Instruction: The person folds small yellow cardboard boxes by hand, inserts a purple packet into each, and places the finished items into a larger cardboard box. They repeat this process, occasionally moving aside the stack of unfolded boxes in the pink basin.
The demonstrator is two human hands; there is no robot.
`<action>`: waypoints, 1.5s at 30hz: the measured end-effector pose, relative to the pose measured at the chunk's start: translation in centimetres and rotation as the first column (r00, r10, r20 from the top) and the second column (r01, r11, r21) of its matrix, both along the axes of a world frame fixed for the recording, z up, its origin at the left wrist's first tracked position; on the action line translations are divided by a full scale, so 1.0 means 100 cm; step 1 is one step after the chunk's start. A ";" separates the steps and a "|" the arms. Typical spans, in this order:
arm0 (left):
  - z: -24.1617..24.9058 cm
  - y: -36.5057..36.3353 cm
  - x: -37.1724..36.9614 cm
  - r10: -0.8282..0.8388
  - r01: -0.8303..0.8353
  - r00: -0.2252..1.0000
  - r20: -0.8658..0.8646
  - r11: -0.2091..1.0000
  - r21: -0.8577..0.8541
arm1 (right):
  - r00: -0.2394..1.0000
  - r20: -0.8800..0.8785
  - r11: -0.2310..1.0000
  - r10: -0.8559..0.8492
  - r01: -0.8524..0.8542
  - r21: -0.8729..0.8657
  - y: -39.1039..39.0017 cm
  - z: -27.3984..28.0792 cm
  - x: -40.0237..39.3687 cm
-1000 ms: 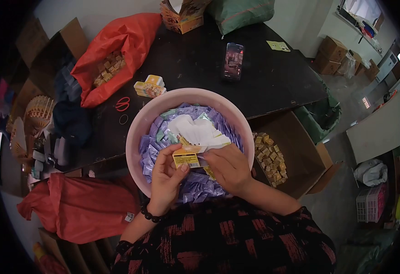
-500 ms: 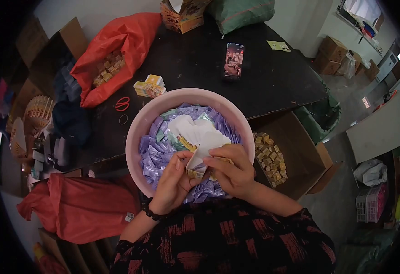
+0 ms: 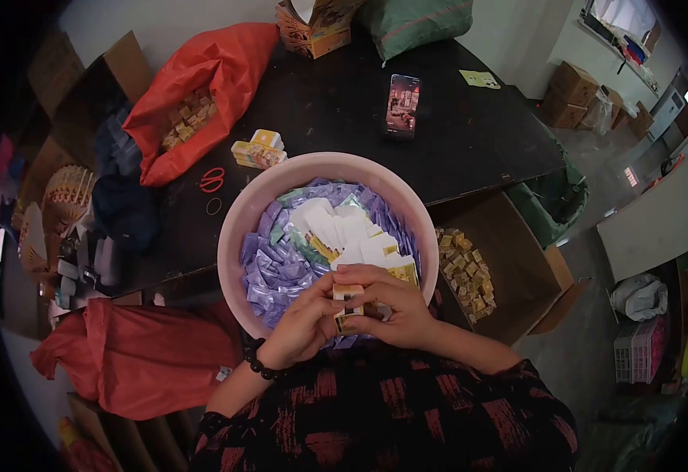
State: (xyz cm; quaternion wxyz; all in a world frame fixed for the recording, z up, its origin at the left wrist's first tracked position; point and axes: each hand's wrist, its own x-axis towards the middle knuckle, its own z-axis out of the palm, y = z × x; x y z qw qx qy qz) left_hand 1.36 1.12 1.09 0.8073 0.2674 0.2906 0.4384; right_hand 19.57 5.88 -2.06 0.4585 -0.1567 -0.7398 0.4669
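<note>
Both my hands meet over the near side of a pink basin (image 3: 234, 228). My left hand (image 3: 305, 326) and my right hand (image 3: 395, 307) together grip a small yellow-and-white carton (image 3: 347, 303), folded up between the fingers. The basin holds many purple and green sachets (image 3: 277, 263) and a fan of flat white carton blanks (image 3: 344, 232) with yellow print. A dark bead bracelet sits on my left wrist.
Black table (image 3: 336, 110) beyond the basin carries a phone (image 3: 402, 105), red scissors (image 3: 211, 179), a small stack of cartons (image 3: 258, 149) and a red bag of boxes (image 3: 187, 102). An open cardboard box (image 3: 509, 259) of small yellow boxes stands right; a red bag (image 3: 139, 358) lies left.
The flat carton blank held up in my hands has been folded into a small box shape, and both hands have dropped toward the basin's near rim.
</note>
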 end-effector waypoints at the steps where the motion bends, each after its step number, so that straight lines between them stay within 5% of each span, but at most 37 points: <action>1: -0.001 0.001 0.000 0.001 -0.001 1.000 -0.001 1.000 0.001 | 1.000 -0.001 1.000 0.001 -0.001 0.001 0.000 0.000 0.001; 3: -0.006 0.002 -0.001 -0.005 0.007 0.998 0.058 0.999 -0.038 | 0.989 0.112 0.987 -0.094 0.078 0.140 -0.002 0.000 0.003; 7: -0.006 0.000 0.002 0.008 -0.007 0.996 0.089 1.000 -0.011 | 0.987 0.150 0.997 -0.062 0.055 0.056 -0.001 0.003 0.003; 10: 0.000 -0.003 0.008 0.019 -0.023 0.995 0.098 0.999 0.036 | 0.997 -0.038 0.997 -0.069 0.070 0.037 -0.001 0.002 0.004; 12: -0.011 -0.002 0.009 0.038 -0.040 0.999 0.014 0.979 0.199 | 0.988 -0.144 0.985 0.049 -0.072 -0.157 -0.002 0.006 0.002; 16: -0.013 -0.003 0.011 0.053 -0.047 0.998 -0.023 0.977 0.209 | 0.978 -0.209 0.873 0.003 -0.105 -0.477 -0.009 0.012 0.002; 22: -0.020 -0.003 0.012 0.066 -0.038 0.992 -0.103 0.966 0.256 | 0.991 -0.135 0.953 -0.006 -0.035 -0.302 -0.003 0.009 0.011; 24: -0.023 -0.002 0.011 0.081 -0.025 0.981 -0.177 0.954 0.298 | 0.993 0.110 0.994 -0.043 0.032 0.103 -0.001 0.009 0.018; 27: -0.016 -0.003 0.017 0.096 -0.080 0.994 -0.059 0.971 0.227 | 0.976 0.183 0.953 -0.116 0.058 0.298 -0.006 0.019 0.015; 30: -0.013 -0.003 0.019 0.059 -0.059 0.997 0.043 0.998 -0.009 | 0.948 0.206 0.924 -0.242 0.159 0.349 -0.012 0.011 0.014; 33: -0.017 0.001 0.029 0.094 -0.087 0.990 -0.104 0.993 0.077 | 0.937 0.208 0.897 -0.279 0.178 0.405 -0.013 0.011 0.027; 34: -0.016 0.004 0.027 0.090 -0.083 0.990 -0.105 0.994 0.070 | 0.909 0.142 0.857 -0.392 0.305 0.415 -0.012 0.011 0.036; 35: -0.013 0.010 0.022 0.183 0.019 0.864 -0.470 0.920 0.393 | 0.863 0.077 0.802 -0.500 0.427 0.418 -0.009 0.012 0.049; 36: -0.011 0.015 0.019 0.374 0.241 0.607 -0.701 0.754 0.611 | 0.720 0.144 0.694 -0.679 0.565 0.447 -0.003 0.013 0.064; 37: -0.011 0.018 0.022 0.374 0.241 0.610 -0.699 0.752 0.613 | 0.538 0.198 0.558 -0.819 0.670 0.490 0.006 0.013 0.078; 39: -0.017 0.025 0.032 0.732 0.478 0.100 -0.674 0.559 0.678 | 0.413 0.256 0.485 -0.874 0.706 0.515 0.016 0.010 0.099; 40: -0.021 0.025 0.034 0.731 0.479 0.103 -0.674 0.558 0.678 | 0.278 0.311 0.410 -0.909 0.735 0.540 0.019 0.006 0.106; 42: -0.031 0.027 0.038 0.727 0.559 -0.030 -0.686 0.581 0.591 | 0.386 0.334 0.507 -0.860 0.719 0.475 0.014 -0.006 0.107; 45: -0.038 0.032 0.033 0.727 0.530 -0.011 -0.687 0.586 0.613 | 0.555 0.406 0.681 -0.726 0.497 0.538 0.004 -0.013 0.080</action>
